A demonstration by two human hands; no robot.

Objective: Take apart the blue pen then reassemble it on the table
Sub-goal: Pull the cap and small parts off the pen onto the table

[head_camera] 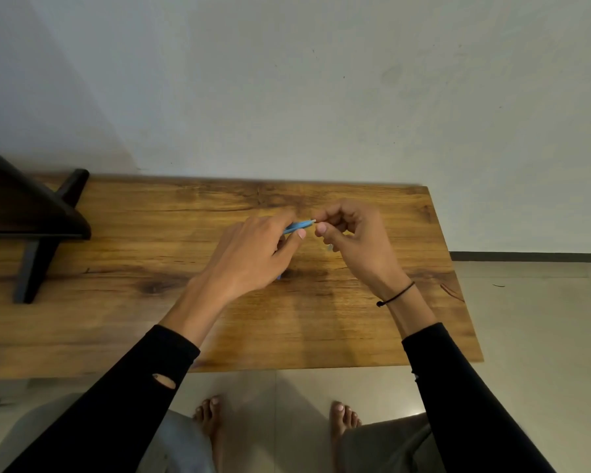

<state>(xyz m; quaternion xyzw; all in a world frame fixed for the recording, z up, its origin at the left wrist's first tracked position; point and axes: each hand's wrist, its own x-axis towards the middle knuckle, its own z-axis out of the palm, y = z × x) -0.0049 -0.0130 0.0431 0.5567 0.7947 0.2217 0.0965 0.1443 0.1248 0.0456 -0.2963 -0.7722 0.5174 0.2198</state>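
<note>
My left hand (253,254) grips the blue pen (299,227) above the middle of the wooden table (123,302); only the pen's front end shows past my fingers, pointing right. A pale thin tip sticks out of that end. My right hand (352,233) is closed just to the right of it, its fingertips pinching at the pale tip. A small bluish piece (330,247) peeks out under the right palm. A bit of blue shows below my left hand near the table surface. Most of the pen is hidden by my fingers.
A dark wooden stand (35,216) with legs sits on the table's left end. The table's back edge meets a pale wall. Its right edge ends over a tiled floor (533,319). My bare feet show below the front edge.
</note>
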